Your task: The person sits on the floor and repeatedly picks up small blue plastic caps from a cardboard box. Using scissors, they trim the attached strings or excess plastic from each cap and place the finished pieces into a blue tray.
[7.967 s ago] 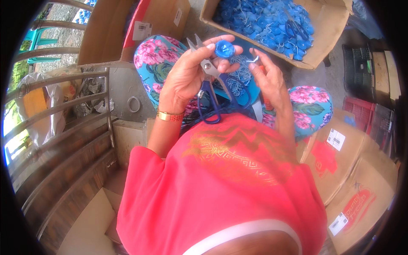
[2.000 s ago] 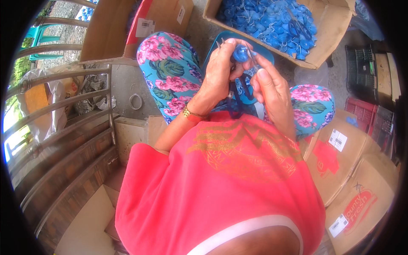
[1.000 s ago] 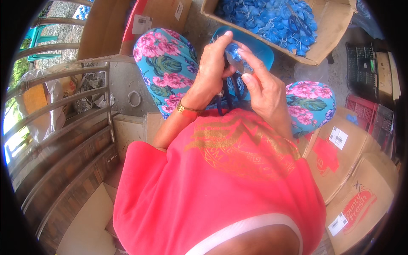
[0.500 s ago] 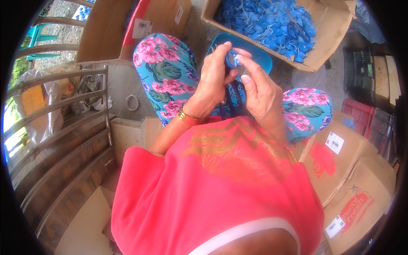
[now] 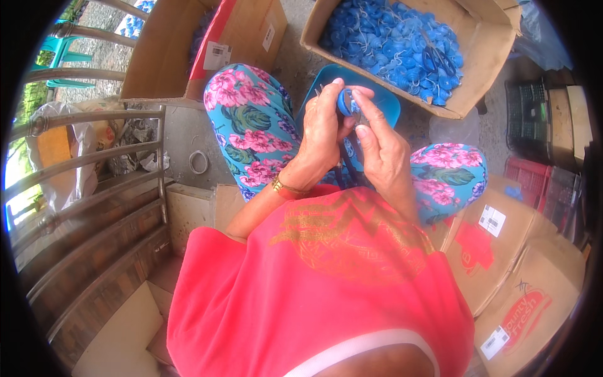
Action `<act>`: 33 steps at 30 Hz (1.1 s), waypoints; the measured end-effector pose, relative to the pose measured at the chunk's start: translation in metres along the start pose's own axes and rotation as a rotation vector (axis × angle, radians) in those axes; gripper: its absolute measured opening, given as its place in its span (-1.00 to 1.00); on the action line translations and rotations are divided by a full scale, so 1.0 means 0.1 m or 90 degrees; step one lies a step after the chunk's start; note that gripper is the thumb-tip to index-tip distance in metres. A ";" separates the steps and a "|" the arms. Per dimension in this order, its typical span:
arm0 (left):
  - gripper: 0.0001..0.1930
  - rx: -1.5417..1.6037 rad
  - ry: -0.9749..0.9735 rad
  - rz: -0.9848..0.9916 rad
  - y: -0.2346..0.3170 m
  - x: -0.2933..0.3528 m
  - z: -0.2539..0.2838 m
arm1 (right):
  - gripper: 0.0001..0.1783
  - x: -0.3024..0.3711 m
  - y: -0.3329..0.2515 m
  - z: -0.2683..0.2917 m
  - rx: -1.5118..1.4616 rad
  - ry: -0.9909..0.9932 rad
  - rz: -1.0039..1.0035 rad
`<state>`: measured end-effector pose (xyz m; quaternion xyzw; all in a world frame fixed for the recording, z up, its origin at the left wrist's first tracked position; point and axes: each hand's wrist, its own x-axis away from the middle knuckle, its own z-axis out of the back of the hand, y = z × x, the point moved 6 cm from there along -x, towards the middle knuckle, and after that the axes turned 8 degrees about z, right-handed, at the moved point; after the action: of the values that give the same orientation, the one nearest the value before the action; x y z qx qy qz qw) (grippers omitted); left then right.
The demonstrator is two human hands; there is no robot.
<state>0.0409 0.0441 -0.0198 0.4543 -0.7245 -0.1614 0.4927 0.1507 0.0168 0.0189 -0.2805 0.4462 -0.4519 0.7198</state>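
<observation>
Blue cap is being pinched between left hand and right hand, both clamping it above the blue basin; best gripping the rim firmly, fingertips clear of any tool.

Bright daylight, soft shadows; overexposed glare at left edge; fisheye bending, black vignette at rim.

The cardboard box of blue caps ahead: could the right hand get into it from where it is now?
Probably yes. The cardboard box is open-topped, just beyond the right hand, with nothing between them. But that hand's fingers are busy on the blue cap, which the left hand also holds.
</observation>
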 end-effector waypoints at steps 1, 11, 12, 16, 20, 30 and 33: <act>-0.53 0.003 -0.008 0.002 0.00 0.00 -0.01 | -0.59 0.00 0.01 0.00 -0.010 0.003 -0.011; -0.58 0.018 -0.021 0.044 -0.18 -0.03 -0.02 | -0.67 0.00 0.12 0.02 -0.049 0.072 -0.046; -0.58 0.017 -0.046 0.037 -0.17 -0.03 -0.02 | -0.68 0.00 0.15 0.02 -0.088 0.073 -0.052; -0.55 0.113 -0.158 0.049 -0.15 -0.06 0.02 | -0.68 0.05 0.25 -0.02 -0.381 0.049 -0.241; -0.50 0.096 -0.100 0.026 -0.02 -0.05 0.13 | -0.68 0.15 0.28 -0.04 -0.461 0.028 -0.331; -0.62 -0.345 -0.032 -0.215 0.25 0.18 0.06 | -0.69 0.14 0.22 -0.06 -0.488 0.063 -0.356; -0.63 -0.476 -0.034 -0.312 0.13 0.20 -0.01 | -0.63 0.20 0.29 -0.16 -0.767 0.064 -0.421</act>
<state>0.0329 0.0349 0.0013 0.3987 -0.4999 -0.5356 0.5517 0.1523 0.0116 -0.0195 -0.7317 0.5432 -0.3338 0.2411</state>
